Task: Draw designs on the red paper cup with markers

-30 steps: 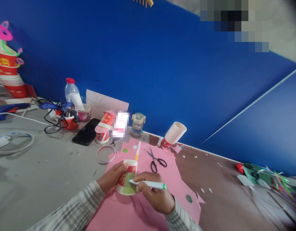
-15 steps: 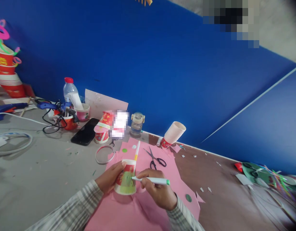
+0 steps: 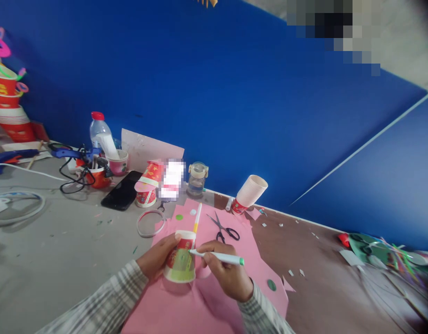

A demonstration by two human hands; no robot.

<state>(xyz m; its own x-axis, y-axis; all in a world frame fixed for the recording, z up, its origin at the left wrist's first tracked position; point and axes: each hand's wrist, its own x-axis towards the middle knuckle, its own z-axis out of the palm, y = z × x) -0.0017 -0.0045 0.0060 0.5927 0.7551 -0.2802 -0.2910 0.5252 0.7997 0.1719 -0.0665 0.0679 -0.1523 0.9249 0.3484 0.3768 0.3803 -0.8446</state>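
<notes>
My left hand (image 3: 158, 255) grips a paper cup (image 3: 181, 271) from its left side, thumb near the upper end. The cup is red and white with a green-coloured patch over its lower part. In my right hand (image 3: 227, 273) is a white marker pen (image 3: 220, 257) with a green end, held like a pencil. Its tip meets the cup's side at the upper edge of the green patch. Beneath both hands lies pink paper (image 3: 214, 306). Black-handled scissors (image 3: 223, 228) rest on the paper beyond my right hand, beside a white and yellow pen (image 3: 198, 217).
Behind stand a stack of paper cups (image 3: 250, 192), a lidded glass jar (image 3: 197, 178) and a red-and-pink cup figure (image 3: 147, 183). A black phone (image 3: 121, 190) lies to the left, near a tape ring (image 3: 150, 222). A blue partition (image 3: 214, 93) rises behind the table.
The marker's tip has moved slightly up the cup's side, and my right hand has shifted a little with it. My left hand keeps its hold on the cup.
</notes>
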